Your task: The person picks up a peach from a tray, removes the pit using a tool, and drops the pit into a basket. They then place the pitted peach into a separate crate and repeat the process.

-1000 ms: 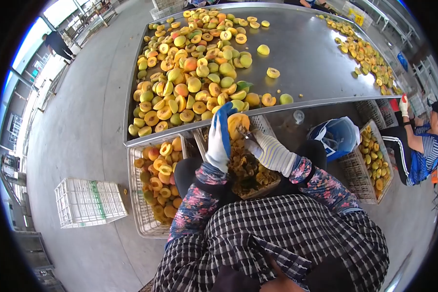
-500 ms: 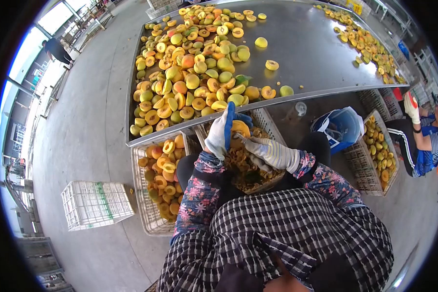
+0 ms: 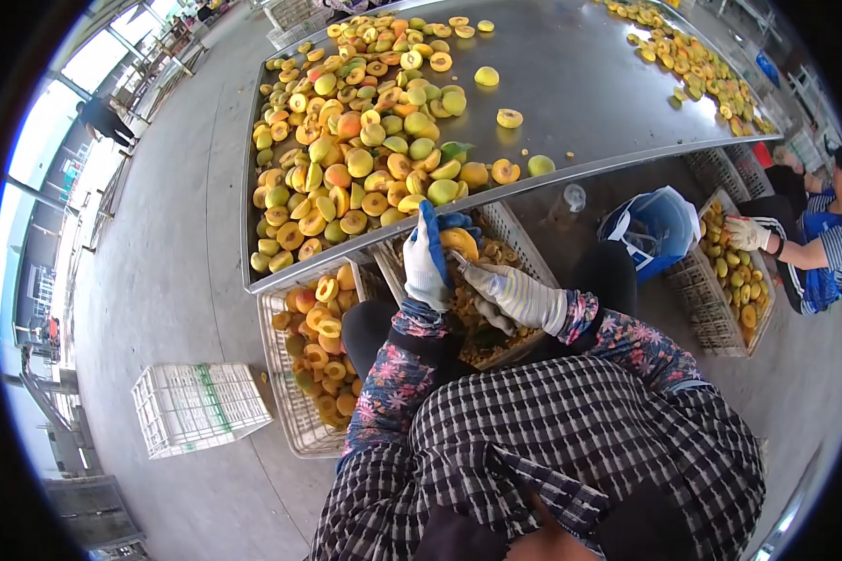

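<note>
Below the near edge of the steel table (image 3: 608, 93), a halved peach (image 3: 459, 243) is gripped in the gloved left hand (image 3: 428, 266); it is held above the middle crate (image 3: 519, 245), which is filled with what look like pits and scraps; the gloved right hand (image 3: 515, 292) is closed around a small pitting tool (image 3: 460, 262), whose tip is pressed to the cut face. The stoning of the half is judged to be in hand; a firm twist of the tool is called for next, with the fruit held steady. Finished halves are seen in the crate at the left (image 3: 285, 374); uncut fruit is heaped along the table's left end. A co-worker's gloved hand (image 3: 747, 233) is seen at the far right. No brand, label or writing can be read.
</note>
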`<state>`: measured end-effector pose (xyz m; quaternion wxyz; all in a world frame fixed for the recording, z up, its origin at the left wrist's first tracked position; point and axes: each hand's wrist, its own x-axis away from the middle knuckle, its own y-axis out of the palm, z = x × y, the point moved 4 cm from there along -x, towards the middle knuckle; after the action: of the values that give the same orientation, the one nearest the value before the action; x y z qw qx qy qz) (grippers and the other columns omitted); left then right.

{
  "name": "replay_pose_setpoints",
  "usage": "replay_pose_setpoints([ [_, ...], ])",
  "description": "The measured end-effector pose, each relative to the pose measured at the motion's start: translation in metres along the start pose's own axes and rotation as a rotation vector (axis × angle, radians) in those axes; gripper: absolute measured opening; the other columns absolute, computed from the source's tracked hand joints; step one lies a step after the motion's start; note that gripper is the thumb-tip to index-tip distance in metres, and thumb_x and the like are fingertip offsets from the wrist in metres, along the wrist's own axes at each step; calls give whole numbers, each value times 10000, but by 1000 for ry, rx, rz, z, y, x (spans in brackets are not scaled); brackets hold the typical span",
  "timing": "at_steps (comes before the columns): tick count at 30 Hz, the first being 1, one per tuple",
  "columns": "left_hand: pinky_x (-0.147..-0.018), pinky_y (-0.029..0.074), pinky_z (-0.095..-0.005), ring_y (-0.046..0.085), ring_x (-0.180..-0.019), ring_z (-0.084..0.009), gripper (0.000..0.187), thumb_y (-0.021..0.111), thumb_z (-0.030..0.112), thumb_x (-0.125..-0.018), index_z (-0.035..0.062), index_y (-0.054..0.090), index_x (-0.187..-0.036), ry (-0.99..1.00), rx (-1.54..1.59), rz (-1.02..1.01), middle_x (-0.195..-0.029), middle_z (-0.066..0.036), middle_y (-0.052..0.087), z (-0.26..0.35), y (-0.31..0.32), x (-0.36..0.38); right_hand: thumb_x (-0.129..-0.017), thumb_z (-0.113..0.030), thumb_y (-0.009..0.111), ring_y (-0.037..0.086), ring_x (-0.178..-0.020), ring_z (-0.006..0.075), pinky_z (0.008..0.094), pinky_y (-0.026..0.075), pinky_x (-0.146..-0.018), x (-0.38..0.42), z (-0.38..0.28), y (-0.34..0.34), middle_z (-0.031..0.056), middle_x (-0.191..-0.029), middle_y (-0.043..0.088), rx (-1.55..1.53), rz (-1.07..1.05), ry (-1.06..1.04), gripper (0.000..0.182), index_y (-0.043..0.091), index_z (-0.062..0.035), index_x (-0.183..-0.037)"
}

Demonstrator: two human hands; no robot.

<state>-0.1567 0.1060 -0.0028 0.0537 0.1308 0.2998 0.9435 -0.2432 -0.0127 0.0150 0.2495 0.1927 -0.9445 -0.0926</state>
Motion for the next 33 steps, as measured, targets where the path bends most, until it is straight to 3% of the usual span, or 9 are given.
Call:
replay_pose_setpoints([
  [6,-714,592,-408,680,-767,-275,514,544,501,-1000,-6,613,-958,11,147,-7,-887,-142,664,-4,11,3,-983,-552,532,419,-392,80,231,312,-369,4,3,1,-23,-608,475,-463,-218,141,447,520,-106,-970],
  [16,-760,582,-418,659,-789,-263,477,556,477,-1001,3,608,-994,-63,112,-9,-901,-116,641,-7,20,4,-991,-529,540,339,-378,53,211,281,-356,-1,16,-13,-57,-583,387,-674,-313,127,414,535,-115,-972],
  [18,-721,581,-401,679,-775,-279,477,565,455,-1003,-18,615,-972,-79,136,-35,-910,-139,661,-17,14,-4,-991,-526,543,339,-378,51,204,278,-354,-1,19,-16,-60,-579,381,-678,-315,128,409,537,-117,-966],
  [21,-702,574,-366,685,-735,-260,463,559,397,-1019,-53,646,-956,-129,-4,-29,-893,-160,690,-23,13,-10,-990,-546,530,341,-380,50,205,261,-352,0,26,-21,-66,-568,368,-600,-249,139,430,538,-117,-956],
  [24,-650,554,-317,686,-693,-230,504,524,383,-1039,-87,679,-945,23,-272,-118,-843,-162,708,-29,4,-25,-992,-557,520,336,-382,52,216,251,-356,1,29,-27,-68,-567,363,-578,-238,154,442,534,-117,-959],
  [27,-638,558,-316,687,-684,-234,515,519,399,-1038,-86,674,-960,-10,-330,-142,-858,-165,709,-27,9,-23,-990,-551,529,330,-383,55,218,249,-360,1,29,-30,-68,-567,357,-617,-248,165,434,532,-118,-962],
  [29,-692,580,-346,698,-744,-224,415,527,359,-1039,-32,657,-1089,161,-412,-272,-966,-150,695,-27,10,-18,-990,-546,534,329,-384,56,216,249,-364,1,32,-33,-68,-566,352,-654,-269,164,426,532,-121,-962],
  [32,-747,585,-388,690,-808,-237,390,544,399,-1022,26,641,-1082,-23,-161,-253,-983,-135,679,-39,9,-18,-986,-558,529,343,-379,67,232,254,-366,3,35,-36,-50,-569,391,-728,-263,204,454,576,-107,-965],
  [33,-728,583,-385,686,-799,-242,443,535,432,-1021,1,642,-1023,-179,85,-181,-942,-131,681,-47,8,-25,-993,-543,524,339,-375,69,231,263,-366,3,32,-36,-44,-571,407,-749,-323,188,439,585,-109,-971],
])
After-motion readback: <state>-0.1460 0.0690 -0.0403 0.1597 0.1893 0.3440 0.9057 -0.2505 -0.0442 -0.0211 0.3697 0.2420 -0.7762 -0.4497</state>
